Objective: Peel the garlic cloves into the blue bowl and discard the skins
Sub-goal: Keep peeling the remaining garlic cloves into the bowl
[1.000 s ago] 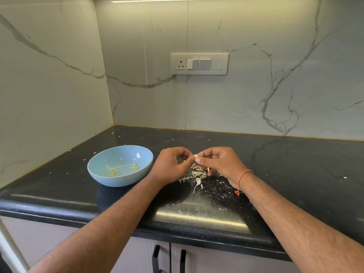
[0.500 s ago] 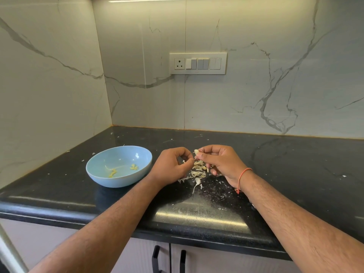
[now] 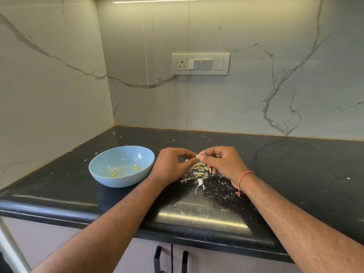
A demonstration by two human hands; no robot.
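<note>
One head-worn view looks forward and down from the near edge of the table (image 3: 295, 174). It sits close above the hands, facing the far marble wall (image 3: 256, 105).

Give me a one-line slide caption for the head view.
Both hands, left hand and right hand, pinch a garlic clove above skins beside the blue bowl.

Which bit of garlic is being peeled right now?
Start at the round light-blue bowl on the black stone counter, then look right to both hands. The small pale clove is pinched by the right hand, above the loose skins.
</note>
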